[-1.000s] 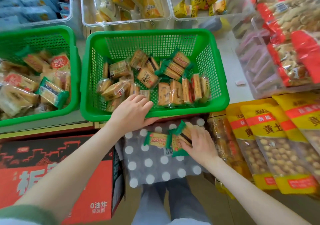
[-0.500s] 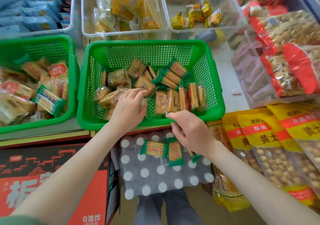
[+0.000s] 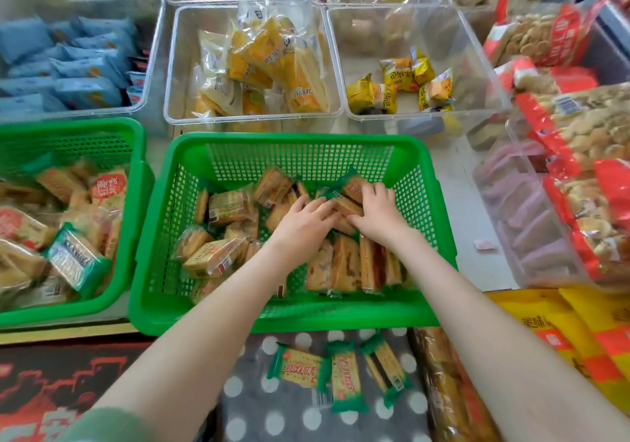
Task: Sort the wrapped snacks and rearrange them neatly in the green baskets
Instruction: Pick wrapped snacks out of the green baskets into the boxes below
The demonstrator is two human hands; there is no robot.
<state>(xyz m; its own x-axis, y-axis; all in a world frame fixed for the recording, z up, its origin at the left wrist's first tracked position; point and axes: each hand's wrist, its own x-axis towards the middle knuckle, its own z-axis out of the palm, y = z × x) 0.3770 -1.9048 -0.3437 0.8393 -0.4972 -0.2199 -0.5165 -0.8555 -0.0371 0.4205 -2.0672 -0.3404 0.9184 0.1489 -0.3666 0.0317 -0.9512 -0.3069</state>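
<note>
Wrapped snacks [image 3: 231, 206], glossy film, in lattice green basket [image 3: 289, 140]; left grip [image 3: 303, 218] apart, flat; right grip [image 3: 379, 210] clamped on green-edged packet [image 3: 351, 185]

We take this for a snack shop — a display surface packed edge to edge with stock. Rows of clear plastic bins [image 3: 252, 119], each with one kind of wrapped snack: blue packets [image 3: 68, 66], yellow cakes [image 3: 272, 63], small yellow packs [image 3: 402, 83]. Two green baskets [image 3: 170, 230] hold loose biscuit packs [image 3: 218, 257]. Big sealed bags [image 3: 579, 128] with red trim and a barcode label lie at right — yellow printed bags [image 3: 545, 322] below, a printed red carton [image 3: 51, 383] at left.
</note>
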